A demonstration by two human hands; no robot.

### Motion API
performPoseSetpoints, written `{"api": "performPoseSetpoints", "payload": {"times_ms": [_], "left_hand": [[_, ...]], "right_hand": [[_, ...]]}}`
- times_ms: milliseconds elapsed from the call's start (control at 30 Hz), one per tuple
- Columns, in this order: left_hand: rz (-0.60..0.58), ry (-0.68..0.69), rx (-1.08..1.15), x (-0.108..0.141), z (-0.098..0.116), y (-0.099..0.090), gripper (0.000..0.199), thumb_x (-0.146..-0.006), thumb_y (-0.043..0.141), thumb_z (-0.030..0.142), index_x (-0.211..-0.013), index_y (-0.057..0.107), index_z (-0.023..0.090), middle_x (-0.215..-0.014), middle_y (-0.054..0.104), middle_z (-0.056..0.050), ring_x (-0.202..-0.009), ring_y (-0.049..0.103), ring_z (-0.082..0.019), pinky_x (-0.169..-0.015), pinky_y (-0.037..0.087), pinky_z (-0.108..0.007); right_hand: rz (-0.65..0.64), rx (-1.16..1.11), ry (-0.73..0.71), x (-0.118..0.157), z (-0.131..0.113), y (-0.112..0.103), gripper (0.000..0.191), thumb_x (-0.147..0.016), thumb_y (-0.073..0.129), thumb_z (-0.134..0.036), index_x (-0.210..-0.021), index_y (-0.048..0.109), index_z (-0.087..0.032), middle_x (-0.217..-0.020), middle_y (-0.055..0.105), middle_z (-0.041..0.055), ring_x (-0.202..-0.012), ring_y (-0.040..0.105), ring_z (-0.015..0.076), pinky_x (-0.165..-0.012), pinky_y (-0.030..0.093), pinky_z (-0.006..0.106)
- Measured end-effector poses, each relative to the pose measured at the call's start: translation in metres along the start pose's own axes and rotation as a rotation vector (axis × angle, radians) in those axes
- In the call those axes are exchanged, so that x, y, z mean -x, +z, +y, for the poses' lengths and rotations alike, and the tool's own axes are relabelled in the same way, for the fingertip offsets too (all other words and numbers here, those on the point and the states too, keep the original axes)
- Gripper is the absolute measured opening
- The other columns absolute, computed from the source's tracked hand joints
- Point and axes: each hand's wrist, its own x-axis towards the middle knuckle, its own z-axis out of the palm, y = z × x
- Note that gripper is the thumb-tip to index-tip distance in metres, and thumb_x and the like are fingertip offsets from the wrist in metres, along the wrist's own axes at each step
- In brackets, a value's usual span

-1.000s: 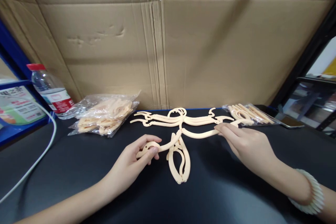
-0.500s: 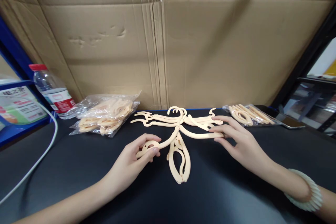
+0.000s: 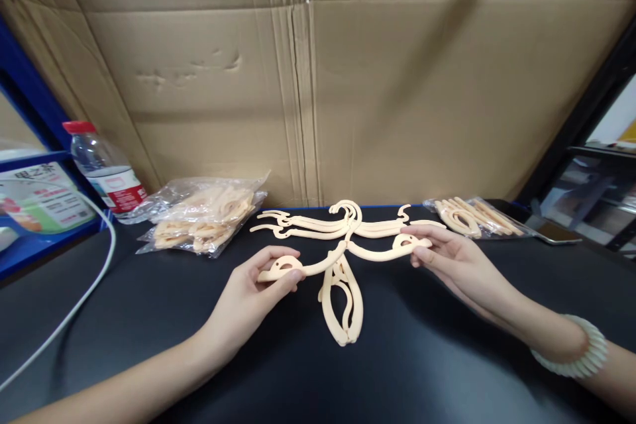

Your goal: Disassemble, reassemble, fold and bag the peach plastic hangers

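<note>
A cream folding clothes hanger (image 3: 320, 265) is spread wide between my two hands, its hook pointing to the back. My left hand (image 3: 263, 285) pinches the left arm's end, near an oval hole. On the other side, my right hand (image 3: 444, 255) grips the right arm's end with thumb and fingers. Directly behind lie more unfolded hangers (image 3: 311, 226), partly overlapped by the held one. Just in front, a folded hanger (image 3: 356, 318) rests on the black table (image 3: 397, 371), its top end hidden under the held hanger.
Bagged hangers (image 3: 203, 215) lie at the back left, beside a red-capped bottle (image 3: 112, 175). Another clear bag of hangers (image 3: 477, 217) is at the back right, next to a flat phone-like object (image 3: 554, 232). A white cable (image 3: 94, 278) crosses the left side. Cardboard (image 3: 397, 79) stands behind.
The held hanger's right arm has swung outward and its end piece now shows an oval hole. My right hand has closed around that end. My left hand keeps its hold.
</note>
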Motion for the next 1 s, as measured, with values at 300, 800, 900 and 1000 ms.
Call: {"api": "performPoseSetpoints", "payload": {"times_ms": [300,800,900,1000], "left_hand": [[0.026,0.012,0.337,0.004,0.004,0.009,0.016,-0.075,0.077,0.028,-0.073,0.066,0.016,-0.073,0.057,0.003,-0.069,0.049,-0.009,-0.066,0.042,-0.017],[-0.089,-0.008,0.389,0.012,0.008,0.021,0.018,-0.078,0.075,0.03,-0.075,0.067,0.014,-0.068,0.062,0.001,-0.064,0.058,-0.009,-0.063,0.048,-0.017],[-0.131,0.002,0.372,0.014,0.008,0.022,0.019,-0.08,0.074,0.03,-0.077,0.066,0.013,-0.066,0.063,0.001,-0.061,0.059,-0.009,-0.062,0.049,-0.018],[-0.151,0.016,0.369,0.014,0.009,0.023,0.018,-0.081,0.073,0.03,-0.082,0.067,0.013,-0.069,0.065,0.001,-0.058,0.06,-0.008,-0.06,0.05,-0.018]], "right_hand": [[-0.019,-0.232,0.065,0.004,-0.008,0.007,0.03,-0.075,0.076,-0.035,-0.102,0.071,-0.025,-0.087,0.06,0.0013,-0.074,0.056,0.0125,-0.073,0.052,0.03],[0.006,-0.437,0.089,0.015,-0.01,0.032,0.021,-0.078,0.077,-0.028,-0.082,0.057,-0.022,-0.085,0.064,-0.0015,-0.079,0.06,0.0106,-0.076,0.052,0.024],[-0.185,-0.322,0.118,0.023,-0.014,0.038,0.015,-0.083,0.072,-0.03,-0.086,0.061,-0.022,-0.091,0.067,0.0011,-0.086,0.063,0.0135,-0.084,0.052,0.029],[-0.386,-0.244,0.097,0.029,-0.018,0.04,0.016,-0.088,0.066,-0.031,-0.103,0.064,-0.025,-0.111,0.066,0.0049,-0.102,0.062,0.0185,-0.093,0.05,0.037]]}}
